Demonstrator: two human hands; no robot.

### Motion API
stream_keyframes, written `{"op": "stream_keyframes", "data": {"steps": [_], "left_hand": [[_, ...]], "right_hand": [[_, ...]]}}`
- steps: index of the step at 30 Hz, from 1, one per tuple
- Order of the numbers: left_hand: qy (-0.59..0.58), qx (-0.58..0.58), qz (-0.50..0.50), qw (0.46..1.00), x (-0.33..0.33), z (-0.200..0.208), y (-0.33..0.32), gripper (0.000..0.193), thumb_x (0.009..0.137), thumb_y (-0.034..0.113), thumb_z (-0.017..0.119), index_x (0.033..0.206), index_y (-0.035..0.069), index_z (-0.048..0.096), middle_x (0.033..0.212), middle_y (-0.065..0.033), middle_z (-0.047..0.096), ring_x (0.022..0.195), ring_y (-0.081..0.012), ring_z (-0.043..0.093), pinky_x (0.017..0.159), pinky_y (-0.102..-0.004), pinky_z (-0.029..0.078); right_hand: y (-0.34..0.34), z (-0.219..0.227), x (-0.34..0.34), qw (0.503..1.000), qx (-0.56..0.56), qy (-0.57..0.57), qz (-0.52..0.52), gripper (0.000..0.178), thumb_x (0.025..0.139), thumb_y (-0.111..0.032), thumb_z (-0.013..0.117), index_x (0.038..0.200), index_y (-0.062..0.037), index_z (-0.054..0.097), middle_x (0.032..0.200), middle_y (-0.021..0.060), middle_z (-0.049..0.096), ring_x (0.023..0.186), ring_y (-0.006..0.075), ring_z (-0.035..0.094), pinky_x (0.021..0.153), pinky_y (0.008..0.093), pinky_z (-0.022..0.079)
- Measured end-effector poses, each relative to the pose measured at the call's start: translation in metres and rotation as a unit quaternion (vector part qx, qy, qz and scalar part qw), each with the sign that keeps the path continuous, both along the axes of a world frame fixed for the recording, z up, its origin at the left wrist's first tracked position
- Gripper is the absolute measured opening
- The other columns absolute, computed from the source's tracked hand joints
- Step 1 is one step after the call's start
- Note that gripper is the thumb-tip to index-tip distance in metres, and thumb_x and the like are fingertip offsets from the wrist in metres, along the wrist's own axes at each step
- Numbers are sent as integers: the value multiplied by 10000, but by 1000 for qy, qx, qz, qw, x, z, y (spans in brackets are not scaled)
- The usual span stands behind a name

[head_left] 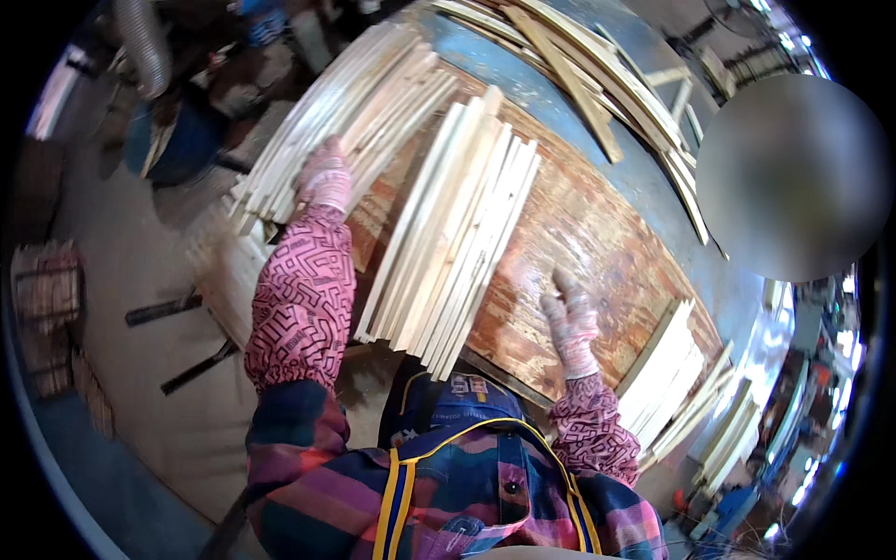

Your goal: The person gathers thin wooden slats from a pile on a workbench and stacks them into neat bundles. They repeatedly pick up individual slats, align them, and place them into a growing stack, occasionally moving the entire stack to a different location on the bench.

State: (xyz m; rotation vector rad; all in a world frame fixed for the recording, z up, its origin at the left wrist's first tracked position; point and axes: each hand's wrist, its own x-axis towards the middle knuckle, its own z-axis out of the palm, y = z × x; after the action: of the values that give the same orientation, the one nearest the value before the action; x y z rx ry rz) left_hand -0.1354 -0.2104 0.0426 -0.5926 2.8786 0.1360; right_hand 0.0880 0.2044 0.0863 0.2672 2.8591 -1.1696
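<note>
My left hand [325,175], in a pale stained glove, lies on top of a thick bundle of wooden strips [322,98] at the upper left. Its fingers look laid along the strips, though they are slightly blurred. A second bundle of wooden strips [457,219] sits in front of me, between my two hands, its near ends reaching the table edge by my body. My right hand [569,327], gloved alike, is held above the bare plywood to the right of that bundle. Its thumb and fingers are apart, with nothing in them.
The worn plywood tabletop [551,243] spans the middle. More pale strips [667,378] are stacked at the right. Long loose boards [569,75] lie across the blue surface at the far side. A blue barrel [177,140] stands on the floor at the left.
</note>
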Motion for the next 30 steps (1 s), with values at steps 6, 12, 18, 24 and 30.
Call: {"op": "stream_keyframes", "data": {"steps": [6, 12, 18, 24, 30], "left_hand": [[143, -151, -162, 965, -17, -57, -30, 704, 842, 473, 645, 1353, 8, 509, 1132, -171, 656, 1028, -338, 618, 902, -432, 492], [163, -201, -96, 961, 23, -12, 56, 830, 834, 515, 646, 1503, 123, 350, 1362, -207, 524, 1232, -357, 499, 1069, -434, 378], [230, 225, -381, 867, 107, -5, 234, 721, 850, 331, 695, 1480, 127, 410, 1365, -177, 509, 1296, -350, 453, 1105, -453, 346], [-302, 369, -479, 737, 309, -28, 460, 851, 873, 375, 677, 1528, 84, 219, 978, -96, 700, 917, -255, 669, 861, -371, 509], [-436, 187, -517, 712, 425, -65, 593, 1204, 789, 700, 611, 1551, 72, -78, 1205, -263, 639, 1096, -414, 633, 948, -454, 472]], "right_hand": [[4, -6, 36, 978, 15, -185, -92, 517, 875, -387, 622, 1316, -117, 602, 1284, 130, 632, 1091, 269, 647, 942, 387, 499], [85, -53, 113, 983, 70, -106, -131, 522, 890, -365, 576, 1366, -153, 555, 1296, 138, 616, 1199, 301, 574, 1029, 403, 431], [207, -21, 181, 890, 120, -208, -388, 497, 865, -359, 685, 1270, -78, 616, 1201, 179, 650, 1101, 321, 622, 972, 412, 474], [386, -91, 426, 759, 260, -186, -567, 605, 859, -506, 613, 1308, -101, 596, 1269, 189, 620, 1178, 330, 583, 1029, 407, 439], [415, -136, 567, 717, -277, -174, -616, 645, 865, -202, 745, 1425, -90, 445, 1094, 52, 665, 957, 178, 640, 694, 296, 529]]}}
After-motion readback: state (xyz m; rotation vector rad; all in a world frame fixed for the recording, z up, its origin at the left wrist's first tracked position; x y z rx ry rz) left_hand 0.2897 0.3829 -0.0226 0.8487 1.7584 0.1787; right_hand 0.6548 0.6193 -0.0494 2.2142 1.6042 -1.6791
